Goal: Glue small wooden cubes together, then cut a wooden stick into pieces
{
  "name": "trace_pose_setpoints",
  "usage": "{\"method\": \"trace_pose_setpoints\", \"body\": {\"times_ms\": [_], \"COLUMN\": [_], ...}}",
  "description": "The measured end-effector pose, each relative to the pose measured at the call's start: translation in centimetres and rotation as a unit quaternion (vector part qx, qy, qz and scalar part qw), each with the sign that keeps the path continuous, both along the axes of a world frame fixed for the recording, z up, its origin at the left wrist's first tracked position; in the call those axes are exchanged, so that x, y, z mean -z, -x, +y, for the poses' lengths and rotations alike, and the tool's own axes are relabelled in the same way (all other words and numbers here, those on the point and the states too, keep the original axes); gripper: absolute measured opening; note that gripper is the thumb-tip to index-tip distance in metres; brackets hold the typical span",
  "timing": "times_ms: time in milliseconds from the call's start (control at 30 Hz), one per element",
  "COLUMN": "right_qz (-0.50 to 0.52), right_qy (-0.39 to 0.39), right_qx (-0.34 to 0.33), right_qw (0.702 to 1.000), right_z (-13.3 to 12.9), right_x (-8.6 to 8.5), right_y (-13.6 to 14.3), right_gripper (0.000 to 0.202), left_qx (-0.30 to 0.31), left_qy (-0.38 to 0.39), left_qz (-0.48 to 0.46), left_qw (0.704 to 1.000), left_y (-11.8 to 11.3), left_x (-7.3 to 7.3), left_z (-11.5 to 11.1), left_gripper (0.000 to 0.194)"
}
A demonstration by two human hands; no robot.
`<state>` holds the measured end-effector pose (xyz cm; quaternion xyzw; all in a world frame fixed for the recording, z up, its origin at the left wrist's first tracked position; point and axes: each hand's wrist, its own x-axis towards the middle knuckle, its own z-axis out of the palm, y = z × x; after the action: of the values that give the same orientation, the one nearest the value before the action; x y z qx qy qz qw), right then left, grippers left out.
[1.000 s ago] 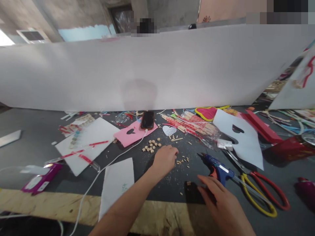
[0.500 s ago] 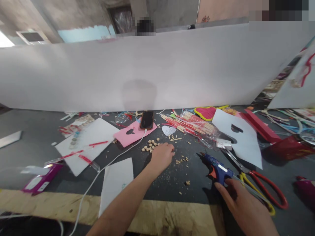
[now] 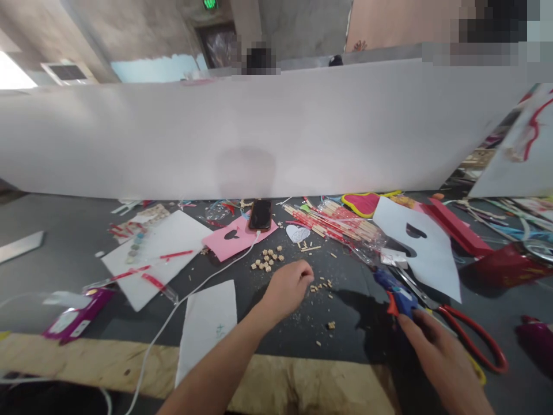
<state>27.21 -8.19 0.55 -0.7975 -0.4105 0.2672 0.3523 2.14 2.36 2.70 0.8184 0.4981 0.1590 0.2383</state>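
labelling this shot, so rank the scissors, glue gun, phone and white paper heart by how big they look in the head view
1. Scissors
2. Glue gun, partly hidden by the right hand
3. Phone
4. White paper heart

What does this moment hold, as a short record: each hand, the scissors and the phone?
Left hand: fingers curled, between light wooden pieces and smaller wooden bits; whether it holds anything is hidden
Right hand: gripping the blue glue gun
Scissors: beside the glue gun, red and yellow handles, partly covered by the right hand
Phone: dark screen, on pink paper, white cable plugged in
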Motion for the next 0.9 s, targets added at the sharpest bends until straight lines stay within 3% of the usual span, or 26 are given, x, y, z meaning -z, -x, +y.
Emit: {"method": "trace_pose_setpoints", "body": {"times_ms": [33,133,300,400,533,667,900], "right_qz": [0.092,0.209,0.370,0.367,0.306,0.207,0.123], "right_qy": [-0.044,-0.075,-0.090,-0.082,-0.075,-0.075,-0.092], "right_qx": [0.016,-0.006,-0.048,-0.068,-0.079,-0.069,-0.076], "right_qw": [0.995,0.975,0.924,0.924,0.946,0.973,0.985], "right_z": [-0.4,-1.3,-1.4,-1.4,-1.9,-2.6,-3.1], "right_x": [0.3,0.8,-0.5,-0.9,0.0,0.2,-1.9], "right_y": [0.1,1.0,3.9,5.1,5.6,6.0,7.9], "right_gripper": [0.036,0.037,0.031,0.030,0.036,0.043,0.035], "left_qx": [-0.014,-0.053,-0.122,-0.144,-0.146,-0.149,-0.161], "left_qy": [0.036,0.129,0.236,0.278,0.307,0.311,0.311], "left_qz": [-0.067,-0.228,-0.393,-0.445,-0.497,-0.523,-0.518], "left_qw": [0.997,0.964,0.880,0.839,0.798,0.779,0.780], "left_y": [0.2,0.6,0.6,0.7,0.8,0.9,1.0], "left_x": [-0.2,-0.3,-0.2,0.0,0.3,0.6,0.4], "left_z": [-0.5,-2.0,-3.5,-4.0,-4.3,-4.6,-4.8], "left_gripper": [0.014,0.012,0.016,0.017,0.021,0.023,0.021]}}
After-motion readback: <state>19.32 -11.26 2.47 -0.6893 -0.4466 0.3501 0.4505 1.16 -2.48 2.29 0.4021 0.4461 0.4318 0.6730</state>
